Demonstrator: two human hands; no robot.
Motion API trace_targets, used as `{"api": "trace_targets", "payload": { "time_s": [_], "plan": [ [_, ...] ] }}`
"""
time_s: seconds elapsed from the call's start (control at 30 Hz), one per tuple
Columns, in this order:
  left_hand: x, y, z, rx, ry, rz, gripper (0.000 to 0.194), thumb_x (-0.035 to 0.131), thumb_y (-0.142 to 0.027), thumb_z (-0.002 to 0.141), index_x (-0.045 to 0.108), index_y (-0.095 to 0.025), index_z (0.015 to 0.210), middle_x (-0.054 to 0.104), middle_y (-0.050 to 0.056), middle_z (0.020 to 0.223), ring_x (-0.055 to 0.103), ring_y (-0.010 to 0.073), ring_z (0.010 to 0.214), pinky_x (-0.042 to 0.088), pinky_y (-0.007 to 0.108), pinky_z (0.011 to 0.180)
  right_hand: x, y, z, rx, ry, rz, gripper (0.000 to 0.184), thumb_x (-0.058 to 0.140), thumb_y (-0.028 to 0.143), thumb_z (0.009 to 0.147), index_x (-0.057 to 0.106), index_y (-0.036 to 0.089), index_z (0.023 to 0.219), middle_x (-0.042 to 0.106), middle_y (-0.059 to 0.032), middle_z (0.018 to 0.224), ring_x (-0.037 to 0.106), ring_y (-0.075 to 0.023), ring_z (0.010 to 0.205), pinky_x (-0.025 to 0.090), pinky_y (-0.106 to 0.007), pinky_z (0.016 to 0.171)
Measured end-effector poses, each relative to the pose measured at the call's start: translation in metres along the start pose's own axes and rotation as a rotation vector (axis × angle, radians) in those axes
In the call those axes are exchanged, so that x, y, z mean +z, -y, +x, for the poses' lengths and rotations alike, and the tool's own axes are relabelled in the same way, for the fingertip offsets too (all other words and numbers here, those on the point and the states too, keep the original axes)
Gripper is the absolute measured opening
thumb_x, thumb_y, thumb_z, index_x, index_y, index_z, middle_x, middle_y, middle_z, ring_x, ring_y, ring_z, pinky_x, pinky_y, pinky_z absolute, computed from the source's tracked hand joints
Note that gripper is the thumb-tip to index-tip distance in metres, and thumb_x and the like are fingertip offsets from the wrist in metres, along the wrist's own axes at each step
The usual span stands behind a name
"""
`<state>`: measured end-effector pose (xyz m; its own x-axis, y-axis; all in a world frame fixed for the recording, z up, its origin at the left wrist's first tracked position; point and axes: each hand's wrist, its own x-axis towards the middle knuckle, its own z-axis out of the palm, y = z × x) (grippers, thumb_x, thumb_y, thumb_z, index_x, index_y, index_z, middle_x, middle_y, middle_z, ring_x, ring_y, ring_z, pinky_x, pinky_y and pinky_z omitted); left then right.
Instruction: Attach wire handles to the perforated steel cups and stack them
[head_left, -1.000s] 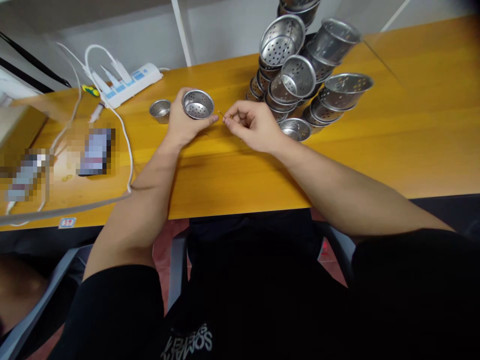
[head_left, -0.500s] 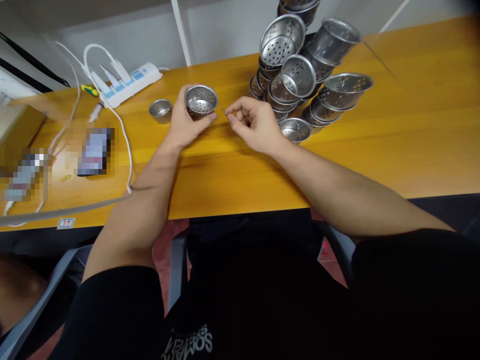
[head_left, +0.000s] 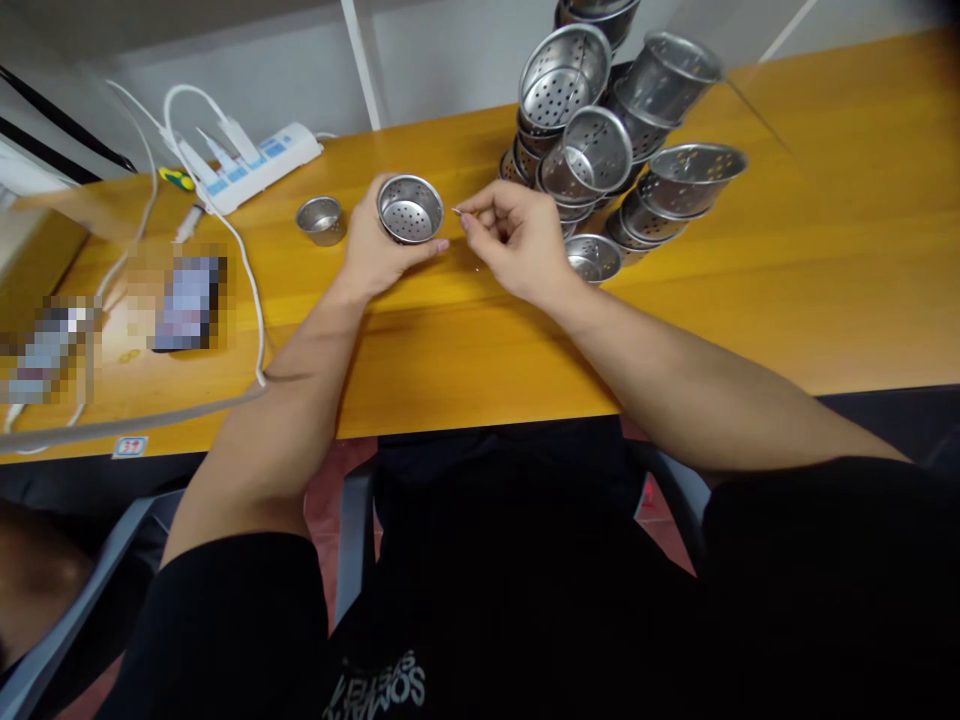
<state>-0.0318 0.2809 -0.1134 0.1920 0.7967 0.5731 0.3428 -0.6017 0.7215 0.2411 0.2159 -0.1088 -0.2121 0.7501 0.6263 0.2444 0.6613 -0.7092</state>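
A perforated metal cup [head_left: 411, 212] with holes in its base and wall is gripped by my left hand [head_left: 373, 245], its mouth tilted up toward me. Just right of its rim, my right hand [head_left: 517, 240] pinches a thin, short metal piece [head_left: 457, 211] between thumb and index finger; it looks like a pin or bit of wire, too small to make out fully. The piece and the cup are apart. Left of my left hand, a smaller metal cup [head_left: 321, 221] stands on the wooden table [head_left: 480, 365].
Stacks of perforated metal cups [head_left: 585, 155] rise behind my right hand, one low cup [head_left: 594, 259] beside my wrist. At left lie a power strip [head_left: 262, 168] with white cables, a blurred phone [head_left: 189, 305], a yellow-green item [head_left: 177, 180] and another blurred device [head_left: 49, 355].
My left hand has shifted the cup slightly right and tipped its mouth more toward me. My right hand has moved a little up and right, still pinching the thin piece.
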Motion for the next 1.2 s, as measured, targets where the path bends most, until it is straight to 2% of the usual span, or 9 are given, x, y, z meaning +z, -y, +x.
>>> {"api": "trace_targets", "payload": {
  "time_s": [0.1, 0.27, 0.33, 0.43, 0.53, 0.77, 1.0, 1.1, 1.2],
  "plan": [
    [0.006, -0.003, -0.002, 0.011, 0.006, -0.013, 0.111, 0.131, -0.084, 0.062, 0.071, -0.031, 0.139, 0.086, 0.011, 0.141, 0.087, 0.0432, 0.143, 0.071, 0.064, 0.138, 0.0, 0.003, -0.001, 0.028, 0.001, -0.006, 0.052, 0.084, 0.083, 0.124, 0.09, 0.031, 0.127, 0.072, -0.0052, 0.095, 0.074, -0.0296, 0.085, 0.08, -0.055, 0.092],
    [0.01, 0.002, -0.006, 0.049, 0.089, -0.058, 0.109, 0.118, -0.09, 0.082, 0.067, -0.038, 0.162, 0.083, 0.013, 0.158, 0.085, 0.0413, 0.151, 0.07, 0.062, 0.138, -0.001, 0.002, -0.001, 0.038, -0.01, -0.017, 0.044, 0.086, 0.076, 0.125, 0.09, 0.032, 0.126, 0.074, -0.0052, 0.095, 0.075, -0.0296, 0.086, 0.079, -0.054, 0.09],
    [0.008, 0.003, -0.007, 0.057, 0.105, -0.044, 0.115, 0.121, -0.095, 0.074, 0.07, -0.035, 0.158, 0.083, 0.013, 0.154, 0.086, 0.0425, 0.147, 0.07, 0.063, 0.137, 0.0, 0.0, 0.0, 0.022, -0.025, -0.025, 0.042, 0.086, 0.073, 0.126, 0.09, 0.032, 0.125, 0.074, -0.0056, 0.095, 0.075, -0.0299, 0.085, 0.08, -0.055, 0.089],
    [0.004, 0.001, -0.007, 0.037, 0.068, -0.057, 0.12, 0.123, -0.104, 0.055, 0.076, -0.031, 0.137, 0.084, 0.012, 0.139, 0.086, 0.0434, 0.136, 0.071, 0.066, 0.134, 0.001, -0.004, 0.002, 0.014, -0.046, -0.02, 0.042, 0.087, 0.074, 0.125, 0.089, 0.032, 0.123, 0.073, -0.0055, 0.093, 0.075, -0.0301, 0.084, 0.08, -0.053, 0.084],
    [0.004, -0.006, -0.007, -0.002, 0.063, -0.1, 0.119, 0.12, -0.109, 0.048, 0.075, -0.031, 0.125, 0.084, 0.008, 0.124, 0.087, 0.0415, 0.125, 0.073, 0.069, 0.13, 0.001, -0.006, 0.003, 0.019, -0.05, -0.004, 0.051, 0.085, 0.084, 0.122, 0.085, 0.033, 0.121, 0.068, -0.0049, 0.091, 0.072, -0.0299, 0.084, 0.078, -0.051, 0.081],
    [0.005, -0.018, -0.005, -0.012, 0.054, -0.09, 0.119, 0.125, -0.102, 0.05, 0.072, -0.033, 0.131, 0.086, 0.008, 0.128, 0.088, 0.0409, 0.127, 0.073, 0.064, 0.128, 0.001, -0.005, 0.003, 0.038, -0.038, 0.019, 0.057, 0.087, 0.089, 0.118, 0.084, 0.033, 0.119, 0.067, -0.0051, 0.09, 0.071, -0.0305, 0.083, 0.077, -0.053, 0.083],
    [0.008, -0.009, -0.004, 0.031, 0.053, -0.135, 0.097, 0.112, -0.095, 0.084, 0.07, -0.038, 0.151, 0.085, 0.012, 0.148, 0.086, 0.0409, 0.147, 0.072, 0.061, 0.133, 0.002, -0.005, 0.004, 0.008, -0.054, 0.037, 0.061, 0.087, 0.093, 0.116, 0.085, 0.033, 0.116, 0.068, -0.0048, 0.089, 0.066, -0.0277, 0.077, 0.075, -0.051, 0.078],
    [0.008, -0.009, -0.006, 0.014, 0.07, -0.147, 0.099, 0.119, -0.089, 0.077, 0.073, -0.037, 0.148, 0.088, 0.012, 0.144, 0.088, 0.0423, 0.143, 0.074, 0.064, 0.129, 0.002, -0.001, 0.004, 0.01, -0.064, 0.035, 0.065, 0.085, 0.097, 0.114, 0.085, 0.032, 0.115, 0.069, -0.005, 0.089, 0.065, -0.0276, 0.077, 0.075, -0.051, 0.078],
    [0.006, -0.007, -0.007, 0.0, 0.084, -0.138, 0.105, 0.123, -0.094, 0.064, 0.076, -0.035, 0.137, 0.091, 0.011, 0.137, 0.09, 0.0416, 0.131, 0.076, 0.066, 0.125, 0.002, 0.001, 0.004, 0.01, -0.073, 0.035, 0.071, 0.08, 0.104, 0.112, 0.083, 0.033, 0.116, 0.067, -0.0046, 0.088, 0.062, -0.0279, 0.075, 0.072, -0.052, 0.076]
  ]
}}
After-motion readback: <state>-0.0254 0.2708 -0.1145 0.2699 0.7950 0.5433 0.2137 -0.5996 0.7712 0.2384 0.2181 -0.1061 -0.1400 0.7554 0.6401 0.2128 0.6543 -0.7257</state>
